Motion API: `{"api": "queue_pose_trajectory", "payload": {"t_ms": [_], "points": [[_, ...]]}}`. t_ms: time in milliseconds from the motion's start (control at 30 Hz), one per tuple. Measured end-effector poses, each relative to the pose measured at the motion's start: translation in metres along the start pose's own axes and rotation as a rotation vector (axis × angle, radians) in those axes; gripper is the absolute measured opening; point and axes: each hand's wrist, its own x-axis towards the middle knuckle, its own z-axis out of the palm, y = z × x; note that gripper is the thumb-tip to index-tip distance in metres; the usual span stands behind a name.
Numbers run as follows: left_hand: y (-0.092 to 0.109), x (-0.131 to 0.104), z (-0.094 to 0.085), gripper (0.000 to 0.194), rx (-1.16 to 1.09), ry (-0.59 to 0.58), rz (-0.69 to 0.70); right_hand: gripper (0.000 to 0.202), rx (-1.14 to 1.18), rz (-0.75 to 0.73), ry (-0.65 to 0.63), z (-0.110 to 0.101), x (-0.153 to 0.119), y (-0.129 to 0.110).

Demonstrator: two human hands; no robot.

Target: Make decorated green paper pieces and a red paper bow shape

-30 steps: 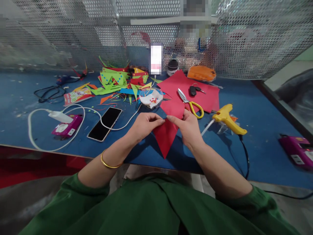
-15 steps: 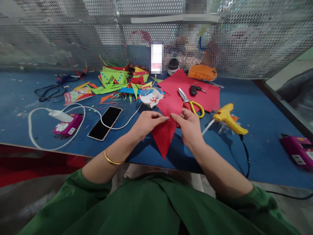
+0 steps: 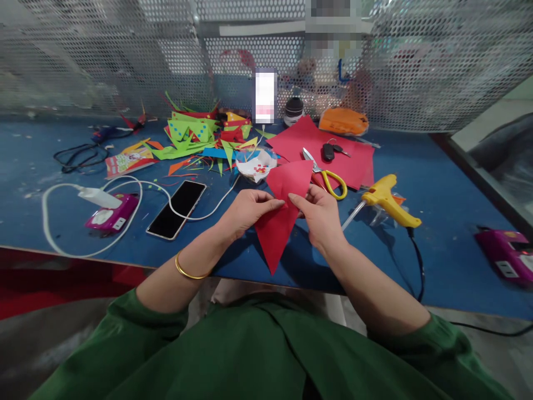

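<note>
A folded piece of red paper (image 3: 275, 236) hangs between my two hands, one pointed corner toward the table's front edge. My left hand (image 3: 250, 214) pinches it near the middle from the left, thumb on top. From the right, my right hand (image 3: 322, 214) grips it too, thumb close to the other thumb; its fingers are partly hidden behind the sheet. Just beyond lie scissors with yellow handles (image 3: 336, 186), on larger red sheets (image 3: 353, 166). A bowl (image 3: 255, 165) with small red paper bits stands behind the left hand.
A yellow glue gun (image 3: 387, 200) with a black cord rests on the right. A phone (image 3: 177, 210), a white cable and a purple socket block (image 3: 112, 214) lie left. Behind are green paper cut-outs (image 3: 189, 130), a lit phone (image 3: 265, 97), car keys (image 3: 328, 151) and a perforated metal screen.
The lower point of the red paper has swung slightly left, and its upper part now stands out against the scissors. Both hands keep their pinch, with the thumbs shifted only a little.
</note>
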Motion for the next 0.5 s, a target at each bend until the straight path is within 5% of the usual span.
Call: {"api": "queue_pose_trajectory", "payload": {"t_ms": [500], "points": [[0.0026, -0.0039, -0.0070, 0.023, 0.026, -0.055, 0.045, 0.024, -0.124, -0.057, -0.056, 0.0003, 0.0043, 0.0061]]}}
